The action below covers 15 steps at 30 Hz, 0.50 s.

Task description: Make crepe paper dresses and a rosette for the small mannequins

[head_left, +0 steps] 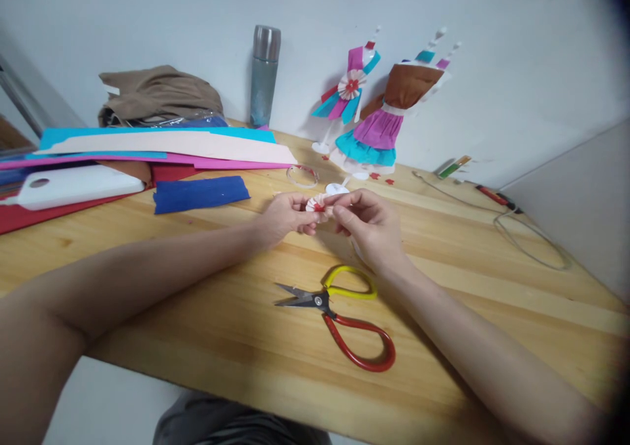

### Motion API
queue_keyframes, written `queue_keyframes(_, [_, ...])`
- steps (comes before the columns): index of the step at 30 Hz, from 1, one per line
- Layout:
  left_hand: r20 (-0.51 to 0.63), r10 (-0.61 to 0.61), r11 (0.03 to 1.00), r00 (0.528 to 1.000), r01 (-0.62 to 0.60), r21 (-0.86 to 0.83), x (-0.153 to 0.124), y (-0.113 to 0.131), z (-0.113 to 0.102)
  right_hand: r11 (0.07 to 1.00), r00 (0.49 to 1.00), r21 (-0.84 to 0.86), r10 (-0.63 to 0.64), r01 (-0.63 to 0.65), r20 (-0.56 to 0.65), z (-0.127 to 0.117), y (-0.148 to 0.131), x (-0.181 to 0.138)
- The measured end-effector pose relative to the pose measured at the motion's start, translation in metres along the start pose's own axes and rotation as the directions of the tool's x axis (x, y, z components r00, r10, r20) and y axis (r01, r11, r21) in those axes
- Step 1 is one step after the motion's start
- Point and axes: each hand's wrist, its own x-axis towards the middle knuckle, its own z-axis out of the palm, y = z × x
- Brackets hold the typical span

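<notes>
Between both hands is a small pleated cream paper rosette point(313, 205) with a red centre. My left hand point(288, 218) pinches its left edge between thumb and fingers. At the opposite edge, the thumb and fingertips of my right hand point(369, 222) close on it too. Below the hands lie scissors point(319, 300) with one yellow and one red handle, blades parted. Behind stand two small mannequins in paper dresses: one dress point(367, 127) is brown, pink and blue, and the smaller dress point(350, 84) bears a similar rosette.
Coloured paper sheets point(172, 142), a blue crepe strip point(201, 194) and a white glue gun or bottle-like tool point(83, 186) lie at left. A flask point(264, 77) and brown cloth point(162, 94) stand along the wall. A cable point(531, 232) and tape ring point(302, 176) rest on the table.
</notes>
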Motion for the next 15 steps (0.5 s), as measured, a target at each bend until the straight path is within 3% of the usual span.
queue_keyframes(6, [-0.051, 0.015, 0.999, 0.999, -0.013, 0.047, 0.0, -0.002, 0.0, 0.998, 0.997, -0.056, 0.011, -0.016, -0.078, -0.002, 0.004, 0.002])
queue_keyframes(15, [-0.103, 0.231, 0.945, 0.968, -0.198, 0.259, -0.001, -0.002, 0.003, 0.987, 1.0, -0.162, -0.005, 0.0, -0.031, 0.0, 0.014, 0.0])
